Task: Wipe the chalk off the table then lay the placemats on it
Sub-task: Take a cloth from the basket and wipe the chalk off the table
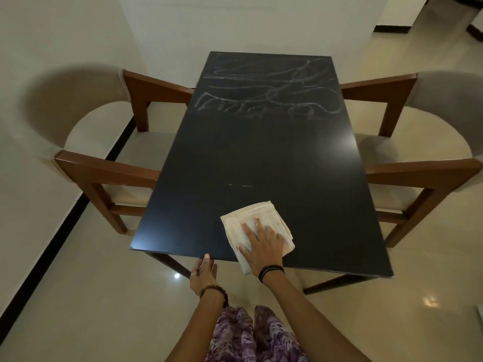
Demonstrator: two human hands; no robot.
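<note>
A black rectangular table (261, 158) stretches away from me. White chalk scribbles (266, 90) cover its far third, and a short faint chalk line (240, 185) lies nearer the middle. A folded cream cloth (261, 218) rests flat on the near part of the tabletop. My right hand (264, 244) presses down on the cloth with fingers spread. My left hand (202, 274) grips the table's near edge, thumb on top. No placemats are in view.
Two wooden armchairs with beige cushions flank the table, one on the left (86, 142) and one on the right (423, 142). A white wall stands behind the table's far end. The floor is glossy beige tile with a black strip (65, 223) on the left.
</note>
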